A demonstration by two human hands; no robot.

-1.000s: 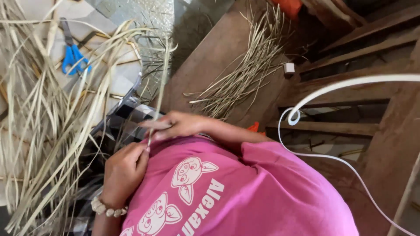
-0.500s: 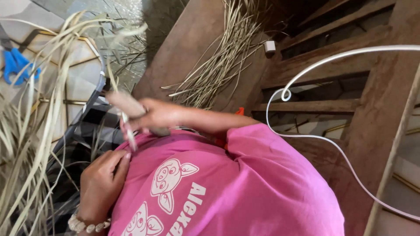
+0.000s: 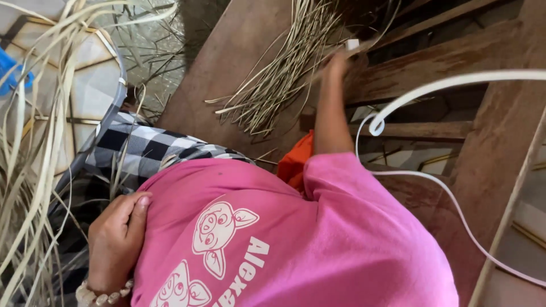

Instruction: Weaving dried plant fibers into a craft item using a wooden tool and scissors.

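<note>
Now right hand [image 3: 339, 61] touching straw bundle [image 3: 284, 79]

shirt [image 3: 318, 239] pink, white print | cloth [image 3: 142, 149] black-white check | strips [image 3: 278, 85] pale straw

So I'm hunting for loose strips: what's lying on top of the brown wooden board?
A fanned bundle of dry straw strips lies on the wooden board. The right hand reaches its far end, blurred. The pink shirt hides the board's near part.
</note>
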